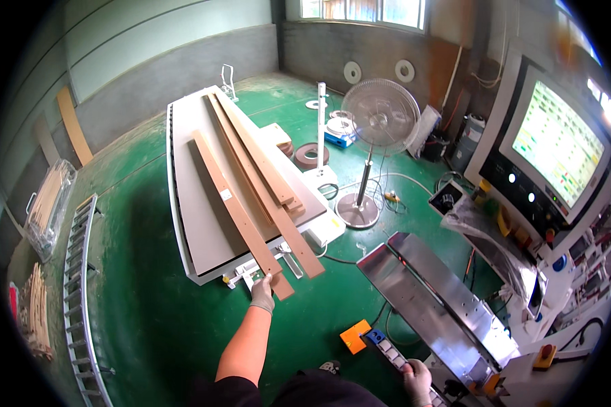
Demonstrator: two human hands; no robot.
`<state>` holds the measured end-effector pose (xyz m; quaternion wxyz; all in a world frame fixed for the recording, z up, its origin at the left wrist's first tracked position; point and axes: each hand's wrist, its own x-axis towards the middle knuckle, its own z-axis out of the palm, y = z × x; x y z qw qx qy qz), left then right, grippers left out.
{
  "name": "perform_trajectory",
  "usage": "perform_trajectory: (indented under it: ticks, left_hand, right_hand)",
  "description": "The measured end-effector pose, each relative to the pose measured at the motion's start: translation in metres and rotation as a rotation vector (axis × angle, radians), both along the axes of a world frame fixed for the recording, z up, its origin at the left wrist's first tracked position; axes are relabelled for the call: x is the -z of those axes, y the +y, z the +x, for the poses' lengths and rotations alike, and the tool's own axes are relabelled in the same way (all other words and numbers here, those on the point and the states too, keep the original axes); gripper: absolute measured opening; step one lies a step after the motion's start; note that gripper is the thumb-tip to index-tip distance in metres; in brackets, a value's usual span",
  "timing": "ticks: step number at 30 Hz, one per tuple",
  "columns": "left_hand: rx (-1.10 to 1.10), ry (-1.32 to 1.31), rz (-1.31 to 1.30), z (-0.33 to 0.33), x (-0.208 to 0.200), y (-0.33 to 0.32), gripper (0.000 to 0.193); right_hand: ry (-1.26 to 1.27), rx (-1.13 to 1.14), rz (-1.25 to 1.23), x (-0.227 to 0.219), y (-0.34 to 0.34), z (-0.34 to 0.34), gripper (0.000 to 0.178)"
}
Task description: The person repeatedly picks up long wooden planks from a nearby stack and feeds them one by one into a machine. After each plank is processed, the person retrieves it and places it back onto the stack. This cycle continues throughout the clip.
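My left hand (263, 293), in a pale glove, grips the near end of a long brown board (236, 214) with a small white label on it. That board lies slanted on a large flat panel, its near end jutting past the panel's edge. Beside it on the right lie several more long brown boards (261, 163), partly overlapping. My right hand (417, 381), also gloved, is low at the right with its fingers curled over a pale segmented rail (390, 353) at the machine's edge.
The panel (193, 224) rests on a low white table. A pedestal fan (380, 115) stands beyond it. At right are a steel machine bed (434, 305) and a control screen (557, 142). An aluminium ladder (78, 305) lies at left. An orange block (355, 337) is near my feet.
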<state>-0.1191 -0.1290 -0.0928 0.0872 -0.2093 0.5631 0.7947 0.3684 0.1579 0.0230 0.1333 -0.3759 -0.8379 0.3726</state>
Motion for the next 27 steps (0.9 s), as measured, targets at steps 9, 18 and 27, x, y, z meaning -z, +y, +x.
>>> perform_trajectory:
  ticks: [9,18,27]
  left_hand:
    - [0.79,-0.173,-0.086,0.152,-0.075,-0.011,0.033]
    - [1.271,-0.003,0.083,0.26,-0.125,0.045,0.058]
    - [0.32,-0.167,0.709,0.066,-0.094,0.061,0.043]
  right_hand:
    - [0.096,-0.464,-0.164,-0.077,-0.055,-0.105,0.033]
    - [0.259,-0.192,-0.744,-0.014,-0.052,-0.098,0.037]
    - [0.181,0.289,-0.607,-0.113,-0.008,0.122,0.024]
